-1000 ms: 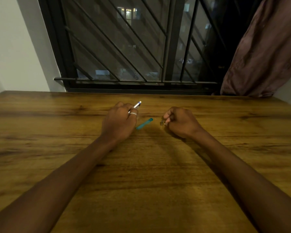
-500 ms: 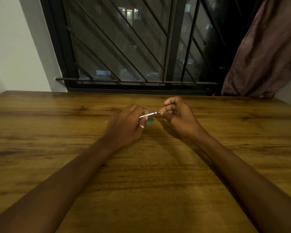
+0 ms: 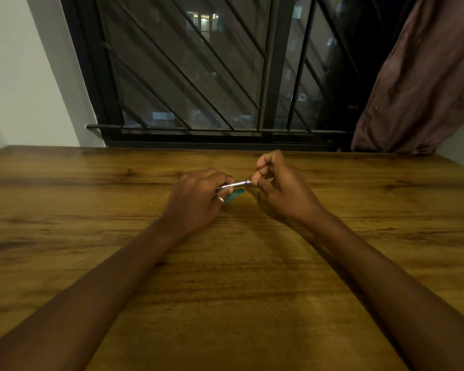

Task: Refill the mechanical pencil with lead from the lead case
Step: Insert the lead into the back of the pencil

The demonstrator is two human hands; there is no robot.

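Observation:
My left hand (image 3: 198,199), with a ring on one finger, grips a slim silver mechanical pencil (image 3: 235,185) that points right, its open end toward my right hand. The fingertips of my right hand (image 3: 276,183) are pinched together right at that end of the pencil; whatever they pinch is too thin to make out. A teal lead case (image 3: 235,195) lies on the wooden table (image 3: 239,277) just under the pencil, partly hidden by my left fingers.
The table runs up to a wall with a dark barred window (image 3: 212,76). A brown curtain (image 3: 426,76) hangs at the right. A white wall (image 3: 24,76) stands at the left.
My left hand turned the pencil from pointing up and away to pointing right. My right hand lifted off the table and brought its pinched fingertips to the pencil's end.

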